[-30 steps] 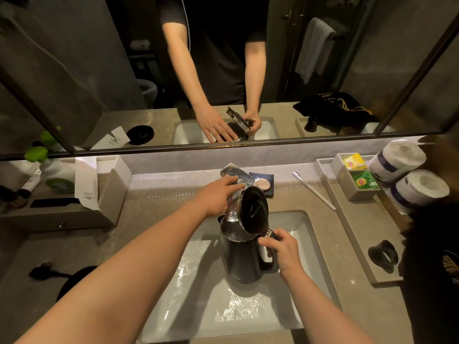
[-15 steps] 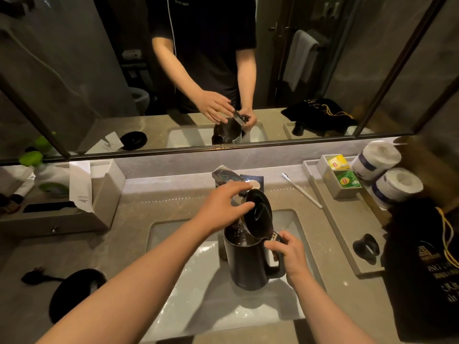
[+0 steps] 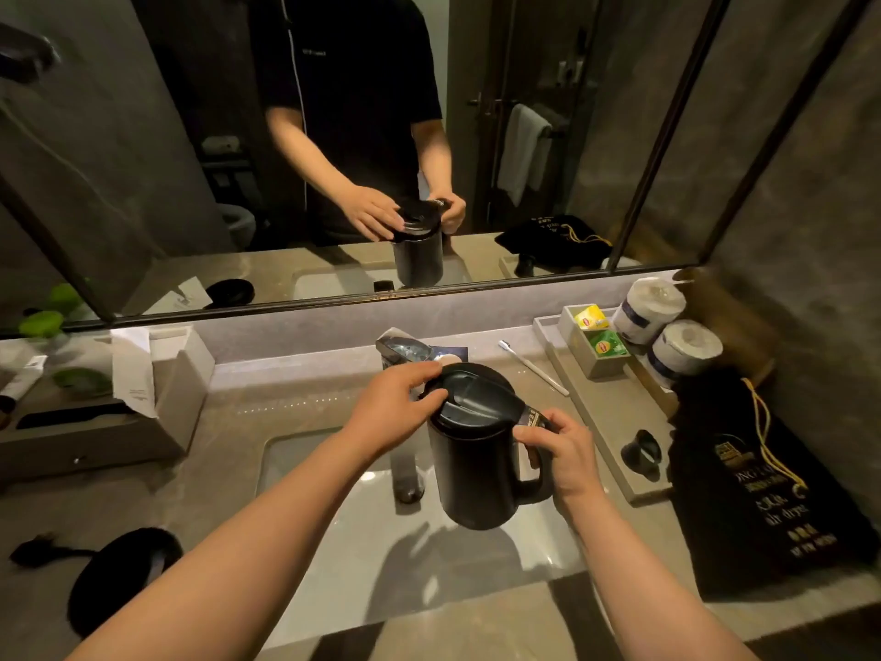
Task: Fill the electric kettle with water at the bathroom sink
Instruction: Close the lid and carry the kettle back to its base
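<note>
A dark electric kettle (image 3: 472, 469) hangs above the white sink basin (image 3: 333, 531), lifted clear of it. My right hand (image 3: 565, 453) is wrapped around its handle. The lid (image 3: 476, 400) lies nearly flat on the kettle's rim, and my left hand (image 3: 398, 405) rests its fingers on the lid's far left edge. The chrome faucet (image 3: 398, 348) stands behind the kettle, and its spout is partly hidden by my left hand. No water stream is visible.
The kettle's black round base (image 3: 121, 574) sits on the counter at the front left. A tissue box (image 3: 157, 374) stands at the left. At the right are a tray (image 3: 615, 422) with tea bags, two paper rolls (image 3: 667, 336), a toothbrush (image 3: 531, 367) and a black hair-dryer bag (image 3: 763, 493).
The kettle has risen out of the basin. The lid, upright a second ago, has swung down onto the rim under my left hand. The view has tilted up.
</note>
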`<state>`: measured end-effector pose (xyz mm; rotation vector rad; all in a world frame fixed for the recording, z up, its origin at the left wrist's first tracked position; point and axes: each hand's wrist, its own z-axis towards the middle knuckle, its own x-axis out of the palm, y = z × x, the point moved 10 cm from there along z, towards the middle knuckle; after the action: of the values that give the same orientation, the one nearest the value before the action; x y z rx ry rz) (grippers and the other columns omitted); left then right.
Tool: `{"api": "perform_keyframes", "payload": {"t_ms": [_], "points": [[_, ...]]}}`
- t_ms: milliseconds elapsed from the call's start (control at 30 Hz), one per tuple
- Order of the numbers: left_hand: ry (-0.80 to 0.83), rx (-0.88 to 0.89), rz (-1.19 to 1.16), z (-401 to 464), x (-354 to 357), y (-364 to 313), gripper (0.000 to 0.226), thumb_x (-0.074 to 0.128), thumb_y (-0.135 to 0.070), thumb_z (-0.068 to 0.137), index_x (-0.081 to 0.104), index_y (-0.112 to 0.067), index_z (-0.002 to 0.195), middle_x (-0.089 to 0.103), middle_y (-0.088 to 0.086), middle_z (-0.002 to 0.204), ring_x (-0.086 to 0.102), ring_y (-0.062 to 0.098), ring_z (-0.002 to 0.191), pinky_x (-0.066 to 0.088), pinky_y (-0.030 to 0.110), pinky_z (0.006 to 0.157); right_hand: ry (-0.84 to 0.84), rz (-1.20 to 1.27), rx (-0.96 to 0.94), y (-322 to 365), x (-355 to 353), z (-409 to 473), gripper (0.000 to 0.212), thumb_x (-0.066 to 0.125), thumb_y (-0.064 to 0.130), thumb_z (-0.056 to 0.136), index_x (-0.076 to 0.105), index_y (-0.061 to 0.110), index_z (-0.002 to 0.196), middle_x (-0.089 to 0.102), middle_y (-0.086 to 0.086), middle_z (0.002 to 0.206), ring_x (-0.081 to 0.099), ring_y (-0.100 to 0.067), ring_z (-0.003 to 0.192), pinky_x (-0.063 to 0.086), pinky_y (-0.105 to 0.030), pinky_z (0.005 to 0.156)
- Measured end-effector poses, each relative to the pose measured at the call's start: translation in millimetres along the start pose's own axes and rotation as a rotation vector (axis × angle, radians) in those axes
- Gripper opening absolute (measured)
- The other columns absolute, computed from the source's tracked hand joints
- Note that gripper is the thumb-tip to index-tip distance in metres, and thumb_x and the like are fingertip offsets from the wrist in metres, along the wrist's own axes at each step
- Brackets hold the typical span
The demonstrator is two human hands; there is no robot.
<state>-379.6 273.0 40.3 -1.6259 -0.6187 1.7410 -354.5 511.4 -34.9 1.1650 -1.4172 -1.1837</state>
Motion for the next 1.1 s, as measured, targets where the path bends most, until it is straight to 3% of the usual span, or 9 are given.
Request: {"api": "perform_keyframes", "payload": {"t_ms": [100, 300, 433, 533, 633, 733, 867, 1000, 1100], "points": [[-0.003, 0.017, -0.019, -8.0, -2.9, -7.9, 0.047, 0.066, -0.03, 0.091, 0.06, -0.018, 0.136, 0.057, -0.001, 0.142, 0.049, 0.014, 0.133, 0.032, 0.024, 0.109, 0.01, 0.033, -0.044, 20.7, 2.7, -3.5, 0.03, 0.08, 0.016, 0.057, 0.06, 0.0, 0.071, 0.048, -0.01, 0.054, 0.043, -0.021, 0.05, 0.04, -0.027, 0.044], [-0.033, 0.002, -0.02, -23.6, -23.3, -9.7, 0.048, 0.066, -0.033, 0.091, 0.06, -0.017, 0.136, 0.045, 0.001, 0.153, 0.038, 0.02, 0.14, 0.028, 0.042, 0.117, 0.061, 0.082, -0.09, 44.6, 17.7, -14.0, 0.036, 0.082, 0.024, 0.051, 0.059, 0.004, 0.07, 0.05, -0.003, 0.053, 0.043, -0.017, 0.048, 0.039, -0.026, 0.043], [-0.034, -0.042, -0.104, -39.8, -35.5, -0.5, 0.05, 0.064, -0.034, 0.092, 0.056, -0.019, 0.14, 0.039, 0.001, 0.155, 0.034, 0.017, 0.141, 0.025, 0.035, 0.117, 0.106, 0.105, -0.107, 51.9, 37.6, -21.3, 0.03, 0.083, 0.023, 0.05, 0.058, 0.012, 0.062, 0.052, 0.003, 0.051, 0.047, -0.013, 0.048, 0.041, -0.024, 0.043], [-0.175, -0.161, -0.263, -58.5, -52.8, 17.4, 0.054, 0.066, -0.032, 0.091, 0.052, -0.018, 0.141, 0.053, -0.001, 0.138, 0.049, 0.015, 0.126, 0.037, 0.029, 0.103, 0.165, 0.124, -0.121, 59.7, 60.3, -24.3, 0.026, 0.083, 0.021, 0.051, 0.058, 0.02, 0.057, 0.051, 0.006, 0.05, 0.045, -0.011, 0.046, 0.04, -0.022, 0.043], [-0.314, -0.32, -0.557, -83.2, -66.5, 47.4, 0.018, 0.065, -0.032, 0.092, 0.074, -0.026, 0.106, 0.07, -0.01, 0.104, 0.062, 0.009, 0.1, 0.045, 0.028, 0.081, 0.229, 0.115, -0.144, 68.7, 86.8, -28.0, 0.023, 0.083, 0.023, 0.052, 0.061, 0.021, 0.06, 0.053, 0.004, 0.052, 0.045, -0.012, 0.047, 0.038, -0.023, 0.044], [-0.349, -0.397, -0.702, -105.2, -75.5, 67.1, 0.025, 0.06, -0.034, 0.095, 0.078, -0.044, 0.08, 0.075, -0.023, 0.084, 0.067, -0.004, 0.085, 0.049, 0.031, 0.081, 0.321, 0.105, -0.159, 69.3, 119.8, -33.9, 0.019, 0.082, 0.024, 0.056, 0.065, 0.022, 0.064, 0.058, 0.004, 0.055, 0.049, -0.011, 0.049, 0.041, -0.022, 0.045], [-0.419, -0.454, -0.82, -136.2, -99.8, 96.5, 0.023, 0.057, -0.035, 0.096, 0.079, -0.038, 0.09, 0.077, -0.015, 0.099, 0.065, 0.009, 0.106, 0.048, 0.037, 0.094, 0.443, 0.039, -0.185, 61.3, 172.1, -47.8, 0.025, 0.082, 0.028, 0.062, 0.062, 0.019, 0.074, 0.058, 0.006, 0.062, 0.052, -0.01, 0.058, 0.044, -0.023, 0.05], [-0.535, -0.493, -0.842, -176.7, -131.8, 133.2, 0.026, 0.056, -0.036, 0.096, 0.073, -0.032, 0.115, 0.074, -0.013, 0.112, 0.064, 0.008, 0.111, 0.049, 0.033, 0.091, 0.601, -0.12, -0.259, 55.6, 232.9, -66.3, 0.028, 0.077, 0.026, 0.073, 0.062, 0.007, 0.087, 0.059, -0.005, 0.073, 0.054, -0.014, 0.066, 0.047, -0.031, 0.061], [-0.654, -0.524, -0.84, -211.2, -157.8, 159.1, 0.035, 0.058, -0.037, 0.093, 0.067, -0.029, 0.127, 0.071, -0.01, 0.121, 0.061, 0.012, 0.118, 0.046, 0.038, 0.099, 0.76, -0.27, -0.316, 47.9, 282.7, -83.3, 0.019, 0.076, 0.02, 0.082, 0.065, 0.019, 0.098, 0.066, 0.013, 0.076, 0.059, -0.007, 0.07, 0.048, -0.028, 0.069]]}}
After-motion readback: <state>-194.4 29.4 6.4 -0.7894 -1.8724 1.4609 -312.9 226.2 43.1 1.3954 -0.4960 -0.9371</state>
